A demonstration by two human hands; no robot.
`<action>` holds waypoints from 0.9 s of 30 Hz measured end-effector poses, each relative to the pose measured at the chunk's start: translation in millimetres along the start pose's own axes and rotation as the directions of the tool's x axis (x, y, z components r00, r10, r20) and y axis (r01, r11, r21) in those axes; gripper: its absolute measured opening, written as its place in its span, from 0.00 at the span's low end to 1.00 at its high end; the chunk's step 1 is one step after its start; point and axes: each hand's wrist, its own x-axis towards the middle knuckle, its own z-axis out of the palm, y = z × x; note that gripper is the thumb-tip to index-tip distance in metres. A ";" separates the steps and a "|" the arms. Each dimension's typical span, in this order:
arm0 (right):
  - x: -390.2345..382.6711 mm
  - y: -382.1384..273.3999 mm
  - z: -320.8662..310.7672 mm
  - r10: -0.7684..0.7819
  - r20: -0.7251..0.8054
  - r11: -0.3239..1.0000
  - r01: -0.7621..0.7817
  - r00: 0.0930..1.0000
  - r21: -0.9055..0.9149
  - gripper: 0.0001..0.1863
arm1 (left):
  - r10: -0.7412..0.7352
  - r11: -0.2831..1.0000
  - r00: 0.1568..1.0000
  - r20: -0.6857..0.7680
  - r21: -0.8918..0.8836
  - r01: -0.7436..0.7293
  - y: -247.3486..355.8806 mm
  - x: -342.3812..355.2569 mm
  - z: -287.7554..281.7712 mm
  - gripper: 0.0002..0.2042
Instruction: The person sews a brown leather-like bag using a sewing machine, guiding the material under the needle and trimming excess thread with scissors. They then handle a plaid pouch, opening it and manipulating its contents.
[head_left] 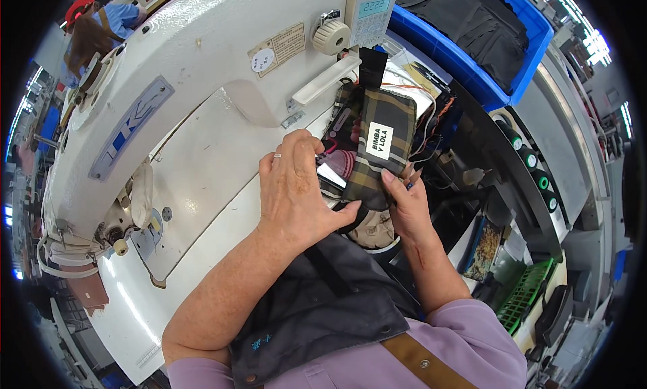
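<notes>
A dark plaid pouch (pixel 397 125) with a white printed label sits in front of me at the right of the sewing machine. Its flap lies to the right, and the left side gapes. Inside show a pink and purple knitted piece (pixel 341 162) and a shiny, pale flat thing whose kind I cannot make out. My left hand (pixel 293 187), a ring on one finger, is closed along the pouch's left side, thumb at its lower edge, fingertips curled by the opening. My right hand (pixel 410 203) grips the lower right corner, thumb on the front and fingers behind.
The white sewing machine (pixel 202 65) spans the left and top, with a control panel (pixel 372 15). A blue crate (pixel 539 32) of dark fabric stands at upper right. Green thread spools (pixel 531 161) and a green basket (pixel 528 291) are at right. Another person (pixel 111 21) is far left.
</notes>
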 end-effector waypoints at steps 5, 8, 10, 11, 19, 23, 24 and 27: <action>-1.9 -22.2 7.9 0.080 0.036 0.976 -0.070 0.996 -0.208 0.23 | -0.025 0.982 0.999 -0.024 -0.187 0.020 -5.5 0.9 -0.5 0.39; 3.5 -39.6 -0.4 0.141 0.044 0.920 -0.115 0.989 -0.374 0.24 | -0.042 0.972 0.999 -0.033 -0.234 0.033 -5.1 0.9 -3.8 0.37; 17.8 -41.3 -19.0 0.050 0.059 0.900 -0.019 0.997 -0.435 0.18 | -0.060 0.960 0.997 -0.038 -0.276 0.048 -6.9 1.2 -4.8 0.36; 25.9 -45.5 -24.0 0.042 0.038 0.869 -0.018 0.998 -0.495 0.17 | -0.076 0.946 0.996 -0.040 -0.318 0.059 -11.1 2.3 -3.1 0.36; 37.9 -46.2 -14.1 0.003 -0.031 0.899 -0.016 1.000 -0.438 0.16 | -0.025 0.931 0.996 -0.081 -0.366 -0.007 -16.9 8.8 -6.0 0.30; 41.1 -41.9 -22.2 -0.136 -0.058 0.849 0.086 0.989 -0.521 0.16 | 0.099 0.940 0.987 -0.125 -0.314 -0.134 -23.1 23.2 -5.1 0.24; 43.7 -37.5 -25.8 -0.288 -0.059 0.755 0.189 0.956 -0.627 0.17 | 0.113 0.942 0.986 -0.125 -0.303 -0.146 -24.4 25.7 -3.5 0.24; 45.3 -53.7 -19.0 -0.450 -0.028 0.596 0.277 0.893 -0.754 0.22 | 0.085 0.939 0.988 -0.126 -0.322 -0.122 -31.2 27.9 -1.4 0.24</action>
